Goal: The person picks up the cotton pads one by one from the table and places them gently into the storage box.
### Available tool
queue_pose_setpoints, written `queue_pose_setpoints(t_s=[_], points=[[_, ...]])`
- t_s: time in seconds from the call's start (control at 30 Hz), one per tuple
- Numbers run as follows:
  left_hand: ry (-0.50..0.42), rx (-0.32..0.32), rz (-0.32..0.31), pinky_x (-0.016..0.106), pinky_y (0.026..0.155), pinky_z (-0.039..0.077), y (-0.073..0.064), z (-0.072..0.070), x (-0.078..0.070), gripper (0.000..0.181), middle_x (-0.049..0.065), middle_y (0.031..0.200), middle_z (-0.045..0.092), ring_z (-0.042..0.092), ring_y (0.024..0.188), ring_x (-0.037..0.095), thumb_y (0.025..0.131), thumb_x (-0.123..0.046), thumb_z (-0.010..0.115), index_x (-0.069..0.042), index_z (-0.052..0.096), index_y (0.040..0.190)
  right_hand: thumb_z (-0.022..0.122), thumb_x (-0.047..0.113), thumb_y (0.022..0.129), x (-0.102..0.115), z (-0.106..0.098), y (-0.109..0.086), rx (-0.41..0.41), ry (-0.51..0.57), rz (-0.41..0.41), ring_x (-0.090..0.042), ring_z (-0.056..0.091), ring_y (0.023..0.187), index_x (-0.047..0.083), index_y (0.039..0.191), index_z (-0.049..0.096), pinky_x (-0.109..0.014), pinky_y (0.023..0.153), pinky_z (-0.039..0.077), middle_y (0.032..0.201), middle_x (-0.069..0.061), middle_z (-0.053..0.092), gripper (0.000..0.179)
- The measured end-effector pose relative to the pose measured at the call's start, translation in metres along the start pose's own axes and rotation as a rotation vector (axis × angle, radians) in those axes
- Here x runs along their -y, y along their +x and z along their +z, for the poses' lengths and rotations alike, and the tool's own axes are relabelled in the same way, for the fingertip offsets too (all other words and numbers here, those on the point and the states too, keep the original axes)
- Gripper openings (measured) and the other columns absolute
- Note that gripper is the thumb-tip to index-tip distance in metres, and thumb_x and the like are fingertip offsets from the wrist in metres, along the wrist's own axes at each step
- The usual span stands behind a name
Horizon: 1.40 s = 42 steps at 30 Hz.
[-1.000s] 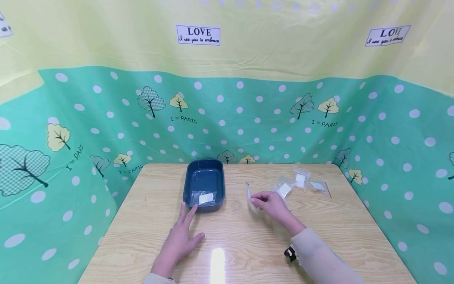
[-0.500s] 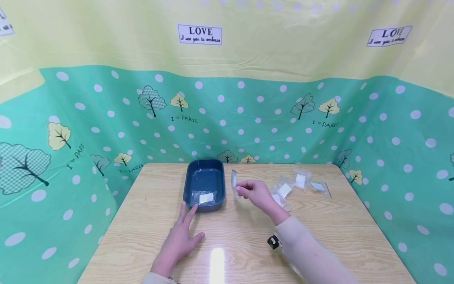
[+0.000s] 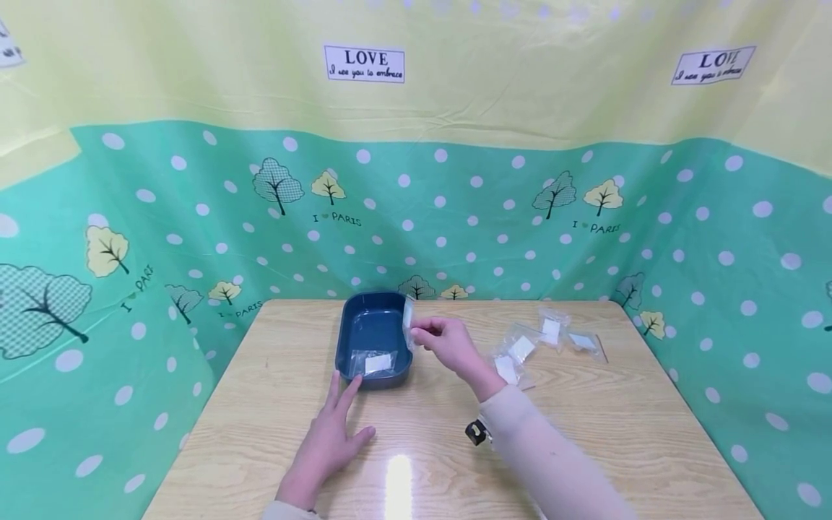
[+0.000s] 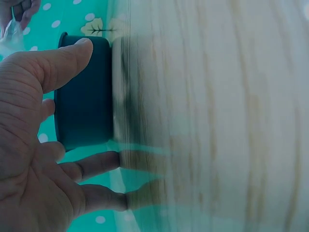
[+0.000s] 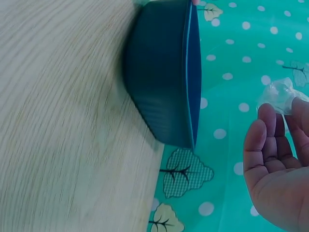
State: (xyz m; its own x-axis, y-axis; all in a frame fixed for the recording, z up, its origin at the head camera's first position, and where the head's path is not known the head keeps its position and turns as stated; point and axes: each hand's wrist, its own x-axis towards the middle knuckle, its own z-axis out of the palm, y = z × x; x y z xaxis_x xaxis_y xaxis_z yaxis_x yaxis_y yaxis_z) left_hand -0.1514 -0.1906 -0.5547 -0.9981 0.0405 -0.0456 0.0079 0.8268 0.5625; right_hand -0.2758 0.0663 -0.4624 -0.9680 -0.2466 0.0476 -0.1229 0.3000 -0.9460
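A dark blue rectangular tray (image 3: 373, 328) stands on the table, and inside its near end lies a clear plastic bag (image 3: 378, 362) with a white label. My left hand (image 3: 328, 437) has its fingers extended, fingertips at the tray's near left rim; in the left wrist view the thumb and fingers spread by the tray's wall (image 4: 84, 96). My right hand (image 3: 448, 347) pinches another clear plastic bag (image 3: 408, 321) between thumb and fingers, upright at the tray's right rim. The right wrist view shows this crinkled bag (image 5: 282, 94) held up, away from the tabletop.
Several more clear bags with white labels lie at the table's right, among them a near one (image 3: 505, 370) and a far right one (image 3: 585, 341). A polka-dot curtain (image 3: 468, 217) hangs behind and beside the wooden table (image 3: 279, 375).
My right hand has carried the pinched plastic bag leftward and slightly away from me, to the tray's right rim, uncovering a bag on the table. The left hand stays in place.
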Motion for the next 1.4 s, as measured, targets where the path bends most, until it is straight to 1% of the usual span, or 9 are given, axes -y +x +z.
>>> queue_pose_setpoints(t_s=[0.17, 0.33, 0.43, 0.53, 0.67, 0.9, 1.07, 1.27, 1.4], points=[[0.006, -0.013, 0.014, 0.082, 0.112, 0.039, 0.000, 0.000, 0.001, 0.103, 0.016, 0.182, -0.006, 0.046, 0.145, 0.061, 0.091, -0.044, 0.083, -0.039, 0.018, 0.172, 0.074, 0.025, 0.102, 0.004, 0.015, 0.004, 0.012, -0.031, -0.035, -0.014, 0.072, 0.095, 0.011, 0.120, 0.080, -0.031, 0.087, 0.064, 0.110, -0.006, 0.081, 0.023], [0.001, -0.019, 0.021, 0.084, 0.112, 0.036, -0.001, -0.001, 0.001, 0.105, 0.017, 0.182, -0.004, 0.049, 0.142, 0.062, 0.091, -0.044, 0.084, -0.042, 0.016, 0.172, 0.073, 0.022, 0.103, 0.008, 0.024, 0.005, 0.023, -0.042, -0.060, -0.018, 0.073, 0.105, 0.009, 0.131, 0.075, -0.034, 0.094, 0.065, 0.123, -0.009, 0.079, 0.031], [0.001, -0.014, 0.018, 0.086, 0.114, 0.031, -0.001, -0.001, 0.001, 0.105, 0.016, 0.182, -0.005, 0.050, 0.141, 0.062, 0.091, -0.044, 0.084, -0.041, 0.017, 0.172, 0.073, 0.021, 0.103, 0.007, 0.025, 0.003, 0.018, -0.049, -0.043, -0.019, 0.072, 0.105, 0.008, 0.129, 0.075, -0.036, 0.094, 0.065, 0.124, -0.009, 0.079, 0.029], [0.002, -0.012, 0.016, 0.086, 0.114, 0.030, -0.001, 0.000, 0.000, 0.105, 0.017, 0.182, -0.005, 0.050, 0.141, 0.062, 0.091, -0.043, 0.084, -0.036, 0.018, 0.172, 0.072, 0.023, 0.104, 0.004, 0.022, 0.000, 0.018, -0.058, -0.022, -0.017, 0.071, 0.102, 0.010, 0.125, 0.076, -0.034, 0.092, 0.064, 0.120, -0.008, 0.079, 0.025], [0.008, -0.005, 0.001, 0.086, 0.114, 0.031, 0.000, 0.000, -0.001, 0.105, 0.016, 0.182, -0.006, 0.048, 0.143, 0.061, 0.091, -0.043, 0.084, -0.037, 0.018, 0.172, 0.073, 0.024, 0.103, -0.003, 0.016, -0.002, 0.010, -0.070, -0.011, -0.016, 0.069, 0.097, 0.009, 0.122, 0.078, -0.032, 0.087, 0.063, 0.114, -0.007, 0.079, 0.024], [-0.003, -0.007, -0.002, 0.085, 0.115, 0.030, -0.001, 0.001, -0.002, 0.105, 0.015, 0.182, -0.006, 0.047, 0.143, 0.062, 0.090, -0.042, 0.085, -0.037, 0.019, 0.172, 0.074, 0.023, 0.102, -0.015, -0.002, -0.009, -0.014, -0.136, -0.006, -0.015, 0.069, 0.097, 0.008, 0.121, 0.078, -0.030, 0.085, 0.062, 0.112, -0.005, 0.079, 0.024], [-0.002, -0.009, 0.002, 0.086, 0.115, 0.029, -0.001, 0.000, 0.000, 0.106, 0.016, 0.182, -0.005, 0.048, 0.142, 0.062, 0.090, -0.042, 0.085, -0.037, 0.019, 0.172, 0.075, 0.023, 0.101, -0.025, -0.019, -0.016, -0.013, -0.222, -0.005, -0.015, 0.070, 0.098, 0.010, 0.119, 0.079, -0.032, 0.085, 0.063, 0.113, -0.004, 0.080, 0.022], [-0.011, -0.011, -0.004, 0.085, 0.115, 0.031, -0.001, -0.001, -0.002, 0.107, 0.015, 0.182, -0.005, 0.048, 0.142, 0.063, 0.090, -0.042, 0.086, -0.039, 0.018, 0.172, 0.076, 0.022, 0.100, -0.042, -0.056, -0.028, -0.004, -0.362, -0.022, -0.016, 0.071, 0.098, 0.009, 0.122, 0.077, -0.031, 0.083, 0.064, 0.112, -0.003, 0.080, 0.026], [-0.018, -0.007, -0.012, 0.084, 0.111, 0.038, -0.001, 0.001, -0.003, 0.107, 0.015, 0.182, -0.005, 0.047, 0.142, 0.064, 0.090, -0.042, 0.085, -0.041, 0.017, 0.172, 0.074, 0.021, 0.101, -0.059, -0.086, -0.039, 0.001, -0.450, -0.001, -0.017, 0.071, 0.100, 0.006, 0.126, 0.075, -0.032, 0.082, 0.064, 0.113, -0.006, 0.079, 0.028]])
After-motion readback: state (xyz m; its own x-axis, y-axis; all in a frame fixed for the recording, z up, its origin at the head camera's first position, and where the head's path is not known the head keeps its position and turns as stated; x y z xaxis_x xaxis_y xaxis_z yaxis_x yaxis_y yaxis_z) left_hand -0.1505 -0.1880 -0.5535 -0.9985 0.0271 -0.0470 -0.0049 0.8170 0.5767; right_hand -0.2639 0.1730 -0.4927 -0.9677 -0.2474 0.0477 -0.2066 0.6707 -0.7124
